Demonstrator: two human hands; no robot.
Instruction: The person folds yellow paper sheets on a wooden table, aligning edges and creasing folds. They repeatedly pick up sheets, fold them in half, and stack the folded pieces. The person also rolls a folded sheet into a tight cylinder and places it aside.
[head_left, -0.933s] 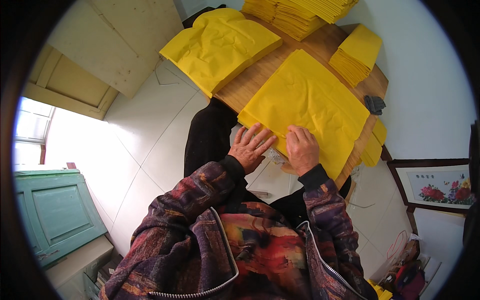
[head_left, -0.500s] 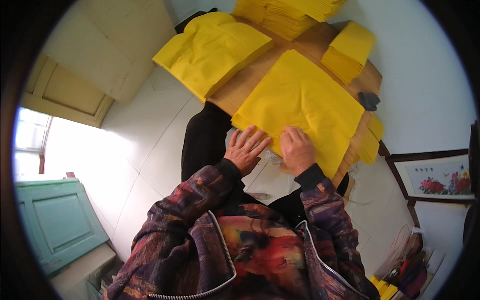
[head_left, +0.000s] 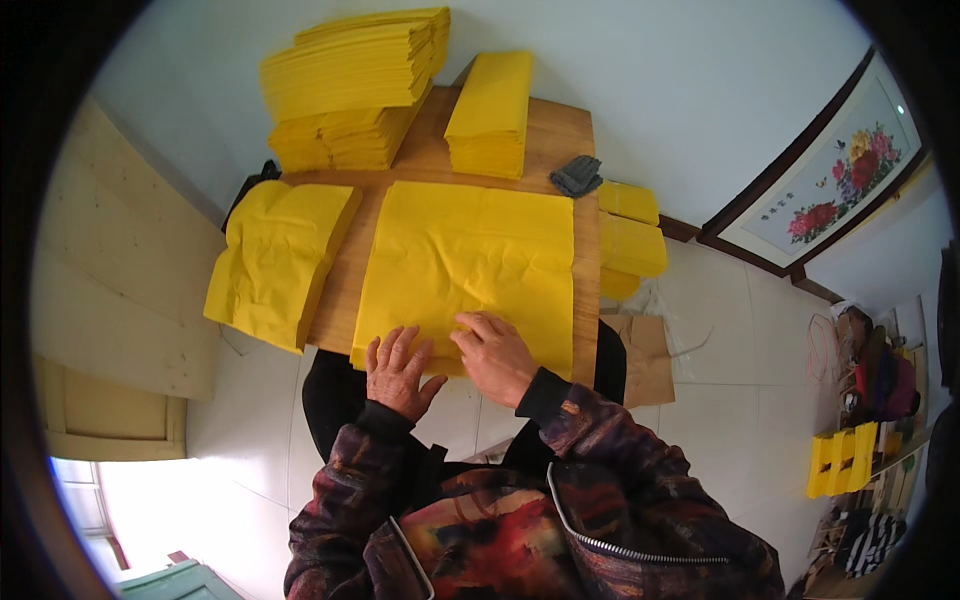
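Note:
A stack of large square yellow paper sheets (head_left: 470, 240) lies at the table's near edge, its top sheet creased. My left hand (head_left: 398, 375) rests on the stack's near left edge with fingers spread, holding nothing. Just right of it, my right hand (head_left: 495, 352) is on the near part of the top sheet. Its fingers are bent and drawn together at the paper; the tips are partly hidden.
The wooden table (head_left: 345, 255) also bears a curved yellow stack (head_left: 275, 250) at left, a tall folded pile (head_left: 350, 75) at far left, a narrow stack (head_left: 490, 115) and a grey cloth (head_left: 576, 177). Yellow bundles (head_left: 635, 245) and brown cardboard (head_left: 645, 355) lie right of the table.
The view has turned, so the table now appears squarer and further left. Both hands stay at the stack's near edge; the right hand's fingers look a little less tightly curled.

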